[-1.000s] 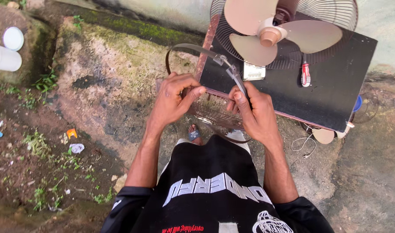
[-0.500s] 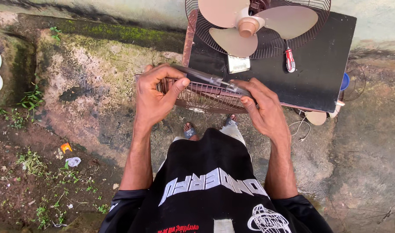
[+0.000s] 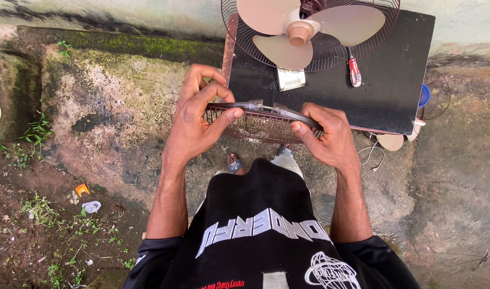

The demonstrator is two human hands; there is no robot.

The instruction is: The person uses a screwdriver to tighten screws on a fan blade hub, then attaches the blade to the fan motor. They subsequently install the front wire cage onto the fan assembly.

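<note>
Left hand (image 3: 198, 124): fingers curled, pinching the rim of the wire fan guard (image 3: 258, 124).
Right hand (image 3: 326, 138): clamped on the guard's opposite rim — thumb beneath.
Guard: held edge-on, between both hands, at the near edge of the black board (image 3: 394, 80).
Board: carries the fan blades (image 3: 304, 29) and a red-handled screwdriver (image 3: 354, 71) — just beside them.

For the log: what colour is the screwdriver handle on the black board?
Red and white screwdriver, clearest in the head view.

An outdoor repair spot in a yard: mossy concrete ground (image 3: 95, 101) at left, bare soil with weeds and litter (image 3: 36, 214) lower left, and a dismantled fan (image 3: 309, 32) beside a screwdriver (image 3: 354, 70) on a black table (image 3: 394, 101) at top.
</note>
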